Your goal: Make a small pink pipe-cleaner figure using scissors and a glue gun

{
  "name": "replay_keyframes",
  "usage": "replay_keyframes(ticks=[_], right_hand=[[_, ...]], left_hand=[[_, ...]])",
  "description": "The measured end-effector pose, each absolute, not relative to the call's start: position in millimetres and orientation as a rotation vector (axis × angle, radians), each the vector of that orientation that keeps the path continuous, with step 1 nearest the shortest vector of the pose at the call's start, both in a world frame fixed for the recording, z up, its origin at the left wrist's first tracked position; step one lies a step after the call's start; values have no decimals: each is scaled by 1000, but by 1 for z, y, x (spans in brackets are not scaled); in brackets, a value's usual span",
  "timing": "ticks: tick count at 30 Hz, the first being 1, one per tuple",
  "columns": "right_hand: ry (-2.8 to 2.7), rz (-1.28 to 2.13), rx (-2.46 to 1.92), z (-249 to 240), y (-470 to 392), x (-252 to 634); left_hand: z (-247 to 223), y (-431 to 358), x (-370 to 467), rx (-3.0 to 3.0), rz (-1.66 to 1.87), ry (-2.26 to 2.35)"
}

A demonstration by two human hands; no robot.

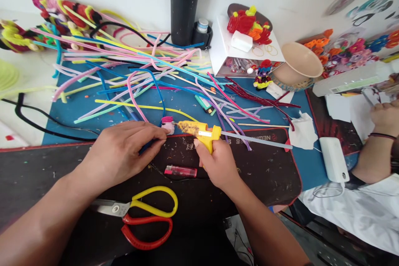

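My right hand point(220, 162) is wrapped round the handle of a yellow glue gun point(204, 131), with a long pale glue stick point(258, 139) running out of its back. The dark-stained nozzle points left at a small pink and white fuzzy piece point(168, 125). My left hand point(124, 147) pinches that piece between its fingertips; a blue pipe cleaner point(160, 97) rises beside it. Whether the nozzle touches the piece is hard to tell. Below the hands, a pink lighter point(181, 171) lies on the dark mat point(255, 174). Nearer to me are scissors point(149, 216) with yellow and red handles.
Many coloured pipe cleaners point(124, 58) lie heaped across the blue mat point(71, 112). Behind them stand a black pole point(186, 4), a white box point(218, 50) and a beige bowl point(299, 60). At right are a white power bank point(334, 160) and another person's arm point(374, 153).
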State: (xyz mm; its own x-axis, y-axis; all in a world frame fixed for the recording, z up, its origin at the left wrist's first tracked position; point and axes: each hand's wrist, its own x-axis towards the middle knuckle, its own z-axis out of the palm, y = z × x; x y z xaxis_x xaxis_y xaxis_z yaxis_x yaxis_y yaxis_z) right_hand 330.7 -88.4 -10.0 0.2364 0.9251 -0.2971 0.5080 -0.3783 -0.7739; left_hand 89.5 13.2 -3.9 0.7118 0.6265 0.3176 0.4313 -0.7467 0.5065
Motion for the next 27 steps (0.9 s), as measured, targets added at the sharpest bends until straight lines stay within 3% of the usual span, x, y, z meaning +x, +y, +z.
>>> replay_keyframes(ticks=[27], right_hand=[[-1315, 1016, -1987, -10, -89, 330]], left_hand=[[-2, 14, 90, 2585, 663, 765]])
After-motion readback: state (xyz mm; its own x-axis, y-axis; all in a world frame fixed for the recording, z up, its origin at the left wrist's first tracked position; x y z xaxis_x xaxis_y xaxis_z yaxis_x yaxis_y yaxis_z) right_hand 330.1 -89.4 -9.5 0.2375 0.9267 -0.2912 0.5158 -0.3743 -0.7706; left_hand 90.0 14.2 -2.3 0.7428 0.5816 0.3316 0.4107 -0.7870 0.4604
